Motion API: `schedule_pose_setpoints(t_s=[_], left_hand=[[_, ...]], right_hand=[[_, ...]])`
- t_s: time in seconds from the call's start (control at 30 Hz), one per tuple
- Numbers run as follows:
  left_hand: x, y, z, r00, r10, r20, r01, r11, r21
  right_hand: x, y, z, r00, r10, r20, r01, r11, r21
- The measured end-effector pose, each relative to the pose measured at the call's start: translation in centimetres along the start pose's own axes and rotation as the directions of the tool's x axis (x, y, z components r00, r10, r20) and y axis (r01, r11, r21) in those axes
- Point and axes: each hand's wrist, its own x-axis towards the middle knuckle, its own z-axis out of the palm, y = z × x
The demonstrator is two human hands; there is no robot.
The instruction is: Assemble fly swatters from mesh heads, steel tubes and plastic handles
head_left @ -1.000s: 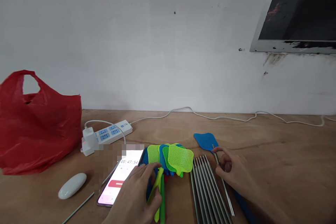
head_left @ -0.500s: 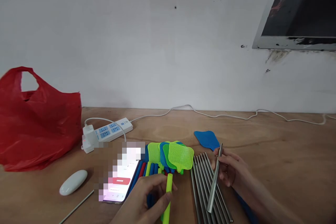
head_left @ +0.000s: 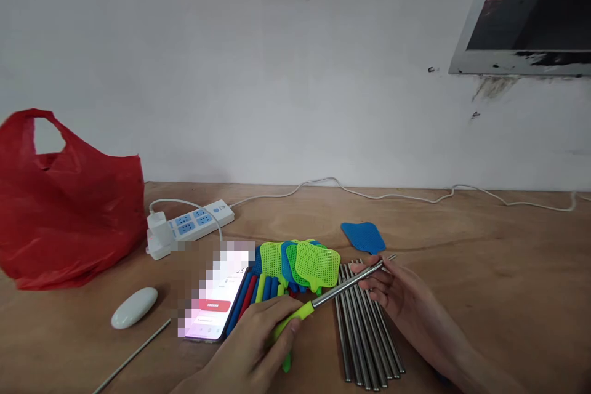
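Note:
My left hand (head_left: 265, 338) is closed around a yellow-green handle tube (head_left: 298, 315). A metal rod (head_left: 344, 286) meets the tube's upper end, and the two form one line slanting up to the right. Near the rod's far end, the fingers of my right hand (head_left: 392, 286) pinch it. Beneath the rod lies a row of several metal rods (head_left: 367, 338). Perforated fly swatter heads (head_left: 318, 263) in yellow-green, green and blue overlap behind my left hand. More coloured handle tubes (head_left: 249, 295) lie beside that hand, partly covered by it.
A lit phone (head_left: 215, 305) lies left of the tubes. Farther left are a white oval object (head_left: 134, 308), a power strip (head_left: 198, 221) with a plugged-in charger, and a red plastic bag (head_left: 74, 209). A lone blue swatter head (head_left: 364, 237) lies behind the rods. A white cable (head_left: 383, 198) runs along the wall.
My right hand has swung the rod from steep to a low slant, its lower end now at the tube in my left hand. The tube has tilted right from near upright.

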Motion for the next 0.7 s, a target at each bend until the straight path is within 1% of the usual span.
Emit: schedule_pose_setpoints(t_s=[0.17,0.37,0.53,0.63,0.7], left_hand=[[-0.3,-0.7,0.2,0.999,-0.015,0.04,0.013,0.999,0.036],[-0.3,-0.7,0.4,0.993,-0.059,0.102,0.054,0.997,0.053],[-0.4,-0.9,0.5,0.994,-0.081,0.078,0.074,0.993,0.086],[-0.4,-0.9,0.5,0.99,-0.096,0.107,0.089,0.993,0.075],[-0.4,-0.9,0.5,0.982,-0.111,0.151,0.104,0.993,0.053]], right_hand=[[-0.3,-0.2,0.4,1.0,-0.003,0.01,0.003,1.0,0.004],[-0.6,0.4,1.0,0.998,-0.054,-0.023,0.052,0.995,-0.082],[-0.7,0.9,1.0,0.997,-0.069,-0.04,0.063,0.988,-0.143],[-0.7,1.0,0.8,0.997,-0.073,-0.001,0.071,0.972,-0.222],[-0.8,1.1,0.7,0.997,-0.064,0.038,0.072,0.956,-0.285]])
